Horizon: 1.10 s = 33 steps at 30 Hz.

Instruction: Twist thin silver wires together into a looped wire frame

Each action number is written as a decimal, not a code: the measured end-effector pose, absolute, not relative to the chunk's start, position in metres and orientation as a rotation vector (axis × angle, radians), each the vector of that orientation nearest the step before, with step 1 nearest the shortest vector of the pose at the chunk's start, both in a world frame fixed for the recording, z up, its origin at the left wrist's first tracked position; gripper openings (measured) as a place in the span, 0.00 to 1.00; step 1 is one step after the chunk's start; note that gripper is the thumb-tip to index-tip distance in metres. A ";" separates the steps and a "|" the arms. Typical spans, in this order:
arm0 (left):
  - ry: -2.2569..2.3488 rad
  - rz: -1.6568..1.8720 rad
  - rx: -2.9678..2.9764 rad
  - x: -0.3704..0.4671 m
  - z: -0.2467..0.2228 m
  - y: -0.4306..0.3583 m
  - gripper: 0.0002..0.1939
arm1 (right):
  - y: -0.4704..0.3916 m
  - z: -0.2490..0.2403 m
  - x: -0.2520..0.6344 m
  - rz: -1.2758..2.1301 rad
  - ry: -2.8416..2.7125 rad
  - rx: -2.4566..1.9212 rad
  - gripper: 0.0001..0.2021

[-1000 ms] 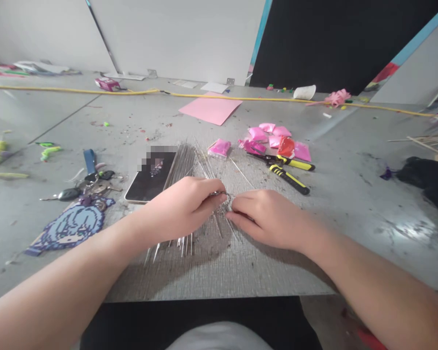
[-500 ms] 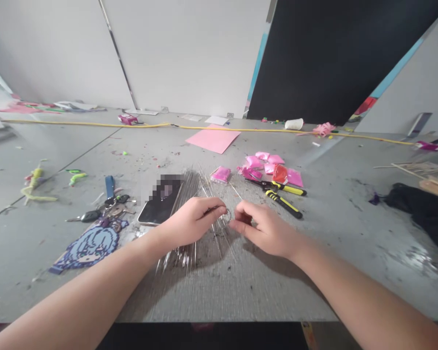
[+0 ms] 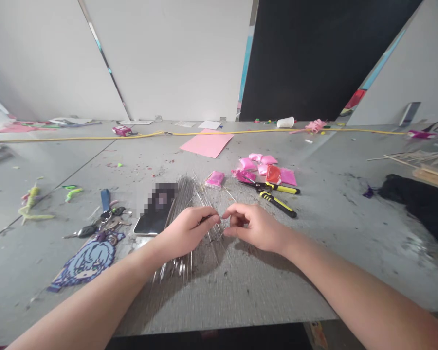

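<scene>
My left hand (image 3: 194,229) is closed in a pinch, its thumb and forefinger pressed on a thin wire that barely shows at the fingertips. Just right of it, my right hand (image 3: 260,227) holds its thumb and forefinger apart in a curve, with nothing visible between them. Under and behind the left hand lies a bundle of thin metal wires (image 3: 183,192), pointing away from me. A few loose wires (image 3: 201,195) fan out beside the bundle. One single wire (image 3: 230,194) lies beyond the right fingertips.
Left of the bundle are a phone (image 3: 154,218), keys (image 3: 85,231) and a pixel-pattern charm (image 3: 89,260). Yellow-black pliers (image 3: 277,203) and pink packets (image 3: 247,164) lie behind the right hand. A dark cloth (image 3: 409,197) lies far right; a yellow cord (image 3: 211,132) crosses the back.
My right thumb and forefinger have spread wider apart, and the forefinger has straightened toward the left hand. The left hand keeps its pinch. The whole view has shifted slightly.
</scene>
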State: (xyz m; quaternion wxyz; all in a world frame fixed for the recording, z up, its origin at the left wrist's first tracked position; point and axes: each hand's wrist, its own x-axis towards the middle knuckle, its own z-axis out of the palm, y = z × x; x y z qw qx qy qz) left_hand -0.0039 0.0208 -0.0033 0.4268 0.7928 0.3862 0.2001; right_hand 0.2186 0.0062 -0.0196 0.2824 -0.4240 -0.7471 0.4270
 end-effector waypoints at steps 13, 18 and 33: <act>0.995 0.534 1.736 -0.005 -0.002 0.021 0.16 | 0.003 -0.015 0.218 1.120 -1.919 -1.084 0.12; 1.017 0.582 1.711 -0.006 0.000 0.019 0.16 | 0.004 -0.013 0.224 1.122 -1.945 -0.973 0.17; 0.966 0.612 1.589 0.001 0.007 0.000 0.11 | 0.005 -0.017 0.220 0.816 -2.006 -0.831 0.20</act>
